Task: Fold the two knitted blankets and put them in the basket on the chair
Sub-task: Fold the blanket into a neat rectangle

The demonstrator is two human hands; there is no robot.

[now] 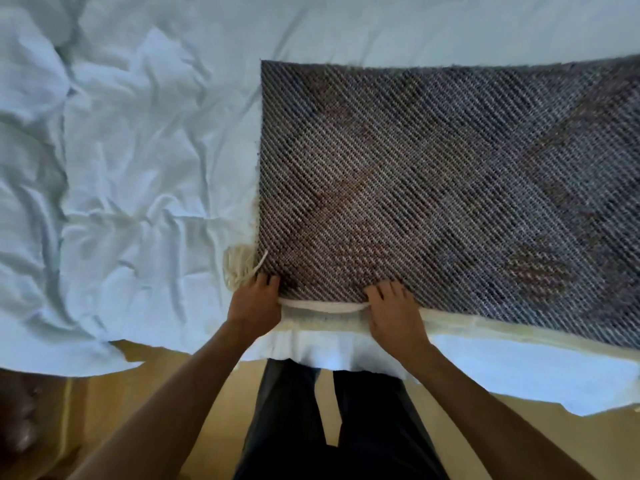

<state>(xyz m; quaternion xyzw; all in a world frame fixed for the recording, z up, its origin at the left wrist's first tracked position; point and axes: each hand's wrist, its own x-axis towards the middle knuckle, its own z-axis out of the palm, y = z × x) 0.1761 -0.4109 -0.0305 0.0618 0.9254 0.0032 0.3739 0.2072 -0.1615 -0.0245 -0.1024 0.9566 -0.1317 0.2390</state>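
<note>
Blanket flat on bed, toward 2 o'clock. Left hand and right hand pinch its 6 o'clock edge; grips this close, the 3 o'clock end may drag, skewing the fold.

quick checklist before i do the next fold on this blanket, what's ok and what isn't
1. Left hand grips the knitted blanket at its near-left corner: ok.
2. Right hand grips the near edge: ok.
3. Blanket lies flat on the bed sheet, no bunching seen: ok.
4. Cream tassel sticks out past the left corner: not ok, likely worth tucking in.
5. Cream layer under the near edge, lining or second blanket: cannot tell.
6. Blanket's right end and the basket are out of frame: cannot tell.
</note>
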